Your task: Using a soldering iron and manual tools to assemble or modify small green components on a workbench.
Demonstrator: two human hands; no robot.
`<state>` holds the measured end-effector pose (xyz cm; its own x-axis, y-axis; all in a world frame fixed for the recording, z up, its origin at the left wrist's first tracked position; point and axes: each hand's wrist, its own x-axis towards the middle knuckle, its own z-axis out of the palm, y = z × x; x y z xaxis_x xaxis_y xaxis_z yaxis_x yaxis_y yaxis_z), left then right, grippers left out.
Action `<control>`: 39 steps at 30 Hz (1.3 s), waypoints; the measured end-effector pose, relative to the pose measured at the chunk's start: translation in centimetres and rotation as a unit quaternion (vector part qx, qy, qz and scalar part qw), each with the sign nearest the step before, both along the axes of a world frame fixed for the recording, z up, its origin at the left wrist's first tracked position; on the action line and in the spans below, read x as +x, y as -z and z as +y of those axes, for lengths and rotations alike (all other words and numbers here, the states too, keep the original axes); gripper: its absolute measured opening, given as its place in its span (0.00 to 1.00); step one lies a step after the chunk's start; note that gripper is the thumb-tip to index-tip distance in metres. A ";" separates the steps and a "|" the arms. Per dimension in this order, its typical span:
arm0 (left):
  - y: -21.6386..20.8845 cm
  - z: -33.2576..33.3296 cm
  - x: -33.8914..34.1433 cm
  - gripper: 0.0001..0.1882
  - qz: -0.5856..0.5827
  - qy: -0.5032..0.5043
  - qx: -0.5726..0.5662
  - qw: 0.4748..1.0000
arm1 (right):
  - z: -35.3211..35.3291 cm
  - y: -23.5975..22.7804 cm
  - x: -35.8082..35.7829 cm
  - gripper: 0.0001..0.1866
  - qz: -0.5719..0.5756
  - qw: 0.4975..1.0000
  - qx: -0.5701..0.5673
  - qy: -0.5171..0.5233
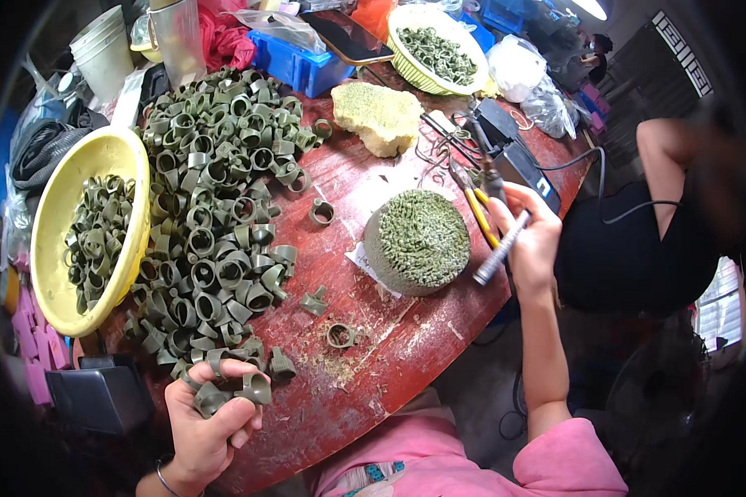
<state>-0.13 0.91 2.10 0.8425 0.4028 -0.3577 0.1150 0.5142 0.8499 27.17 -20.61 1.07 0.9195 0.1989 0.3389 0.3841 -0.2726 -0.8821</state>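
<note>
My left hand (pixel 211 422) is closed around several dark green rings at the table's near left edge. One ring (pixel 257 388) sits at the thumb and fingertips, and others appear looped over the fingers. My right hand (pixel 532 236) grips a slim silver rod-like tool (pixel 503 248), its end slanting down to the left. A dark pen-like tool (pixel 491 170) reaches up by the same fingers; whether I hold it too is unclear. Beside them lie yellow-handled pliers (pixel 482 217). Left of these stands a round green block (pixel 419 243) with a rough, crumbly top.
A big heap of green rings (pixel 211 215) covers the red table (pixel 331 414). A yellow basin (pixel 50 273) holds more rings at left; a pale basket (pixel 402 66) of green pieces stands at the back. A yellow sponge-like block (pixel 379 116) and corded black box (pixel 526 170) lie nearby. Another person (pixel 638 240) sits right.
</note>
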 end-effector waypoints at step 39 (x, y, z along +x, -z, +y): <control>0.8 0.1 -0.3 0.17 0.026 -0.040 -0.065 0.997 | 3.2 1.9 -16.2 0.22 0.054 0.922 -0.103 -0.368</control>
<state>-0.40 0.98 1.32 0.7884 0.4159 -0.4532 0.1106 0.6288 0.7696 10.98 -17.43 -0.86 0.5353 0.8333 0.1382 0.4445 -0.1388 -0.8850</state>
